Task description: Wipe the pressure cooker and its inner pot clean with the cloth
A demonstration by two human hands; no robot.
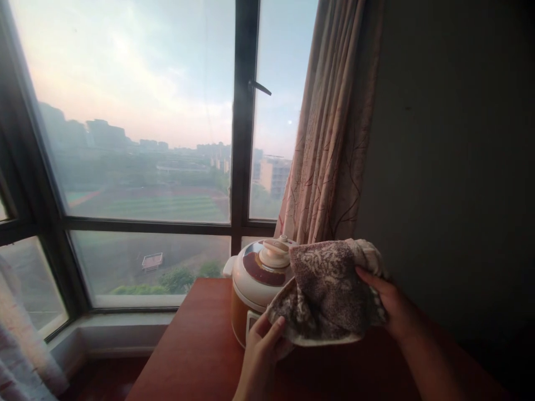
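A patterned brown and cream towel is held up between my two hands, above the table. My left hand pinches its lower left corner, fingers closed on the cloth. On the far right side, my right hand grips the bunched, folded part, thumb on top. Just behind the towel stands a white and orange-brown electric cooker, with its lid on. The towel hides the cooker's right side and part of its front.
The reddish-brown wooden table carries the cooker near its far edge. Behind are a large window with a dark frame, a handle and a patterned curtain. Another curtain hangs at lower left. A dark wall fills the right.
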